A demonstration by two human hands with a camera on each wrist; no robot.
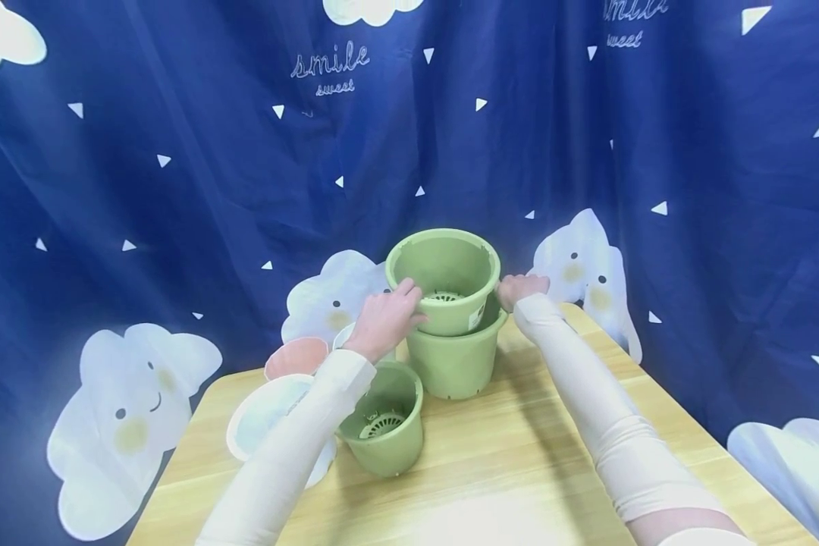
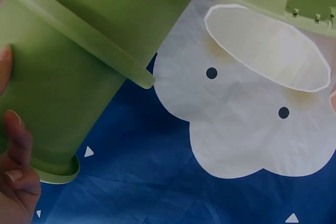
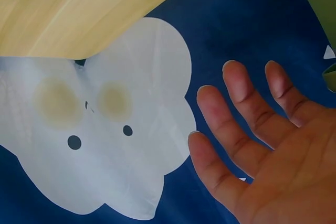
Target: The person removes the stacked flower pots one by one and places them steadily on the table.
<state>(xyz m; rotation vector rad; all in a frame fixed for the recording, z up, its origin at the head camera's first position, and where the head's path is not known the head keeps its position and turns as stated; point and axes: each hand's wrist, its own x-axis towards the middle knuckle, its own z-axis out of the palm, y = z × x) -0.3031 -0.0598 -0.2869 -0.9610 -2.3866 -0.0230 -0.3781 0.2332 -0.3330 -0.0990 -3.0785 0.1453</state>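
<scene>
Two green plastic flower pots stand stacked near the far edge of the table. The upper flower pot [image 1: 441, 318] sits high inside the lower flower pot [image 1: 453, 364], its slotted base visible within and a small white label on its side. My left hand [image 1: 387, 315] holds the upper pot by its left rim; in the left wrist view its fingers [image 2: 20, 140] lie against the pot near that rim. On the other side, my right hand [image 1: 521, 290] is beside the stack, its fingers spread and loosely bent in the right wrist view, holding nothing.
A smaller green pot [image 1: 385, 447] stands on the wooden table [image 1: 491, 462], nearer me and left of the stack. Partly behind my left sleeve are a pale blue dish-like piece [image 1: 262, 413] and a pink one [image 1: 296, 356]. A blue curtain [image 1: 232, 189] hangs behind the table.
</scene>
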